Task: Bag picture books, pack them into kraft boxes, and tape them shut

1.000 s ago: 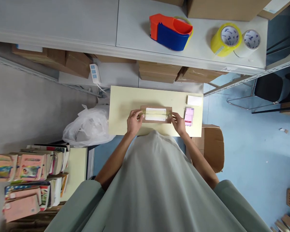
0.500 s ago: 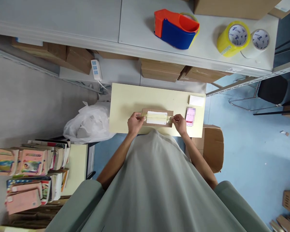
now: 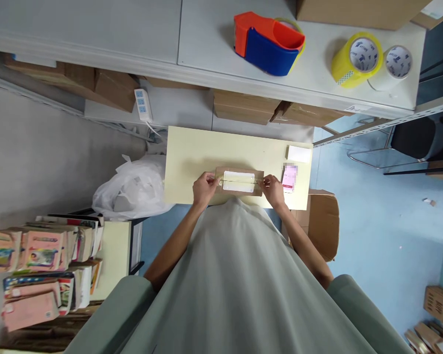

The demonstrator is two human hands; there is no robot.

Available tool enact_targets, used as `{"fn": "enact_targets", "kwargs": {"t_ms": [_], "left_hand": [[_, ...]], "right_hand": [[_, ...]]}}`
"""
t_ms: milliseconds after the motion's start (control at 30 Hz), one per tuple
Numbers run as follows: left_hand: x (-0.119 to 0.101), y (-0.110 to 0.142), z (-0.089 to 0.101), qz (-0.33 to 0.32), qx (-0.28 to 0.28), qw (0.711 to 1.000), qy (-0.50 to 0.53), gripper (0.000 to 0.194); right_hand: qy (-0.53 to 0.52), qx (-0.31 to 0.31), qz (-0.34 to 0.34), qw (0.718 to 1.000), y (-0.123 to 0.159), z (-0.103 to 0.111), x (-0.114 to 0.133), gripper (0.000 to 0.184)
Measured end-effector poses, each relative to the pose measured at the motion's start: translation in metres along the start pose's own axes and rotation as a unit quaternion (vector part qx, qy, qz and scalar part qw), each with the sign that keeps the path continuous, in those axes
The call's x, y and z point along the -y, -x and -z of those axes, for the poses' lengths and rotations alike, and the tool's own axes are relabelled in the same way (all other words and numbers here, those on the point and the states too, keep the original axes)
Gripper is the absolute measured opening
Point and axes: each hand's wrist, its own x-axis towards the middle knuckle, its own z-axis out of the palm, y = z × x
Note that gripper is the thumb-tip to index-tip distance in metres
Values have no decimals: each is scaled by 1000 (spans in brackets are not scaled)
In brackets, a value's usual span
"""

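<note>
Box held between two hands, seen from above. The small cardboard box (image 3: 258, 190) appears to rest on the bench (image 3: 192, 147), near the edge closest to the person, between the left hand (image 3: 204, 189) and the right hand (image 3: 274, 191). Each grip is drawn in to a pinch of thumb and fingers at one end of the box, apparently on the yellowish strip of tape (image 3: 239, 180) crossing the white label (image 3: 239, 188); whether the cardboard is caught as well cannot be told. Possible faults: an uneven pull could wrinkle or skew the tape; its stickiness could lift or tear the label; a hard tug could skid the box off the near edge; a sideways swing of the right hand could knock the phone (image 3: 289, 179) just beside it. Count: two hands, one box, one label, one strip, one phone and one white block (image 3: 299, 154); on the shelf (image 3: 206, 29), one tape dispenser (image 3: 268, 46), one yellow roll (image 3: 354, 61) and one white roll (image 3: 398, 61); left of the bench, one plastic bag (image 3: 135, 187), and books (image 3: 46, 250) too overlapped to count
</note>
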Motion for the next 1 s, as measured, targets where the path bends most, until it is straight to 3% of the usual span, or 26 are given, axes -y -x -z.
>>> {"fn": "enact_targets", "kwargs": {"t_ms": [133,233,433,533,700,867,1000], "left_hand": [[6,-1,-5,-19,-31,999,-36,26],[8,-5,-7,-40,-13,998,-38,21],[6,-14,-3,-113,23,990,-76,9],[9,-14,0,-99,32,993,-49,10],[17,-6,-2,-46,6,999,1,33],[19,-4,-2,-49,-7,999,21,19],[21,-7,2,-59,-27,998,24,21]], "right_hand": [[-11,2,-41,999,-5,-4,-3,19],[-13,19,-61,998,-10,-7,-5,23],[54,16,16,998,-10,-6,-5,17],[74,37,54,995,-4,-3,-9,22],[49,48,85,994,4,-5,-18,23],[19,43,86,995,1,-7,-18,23],[43,35,89,994,-7,-8,-6,26]]}}
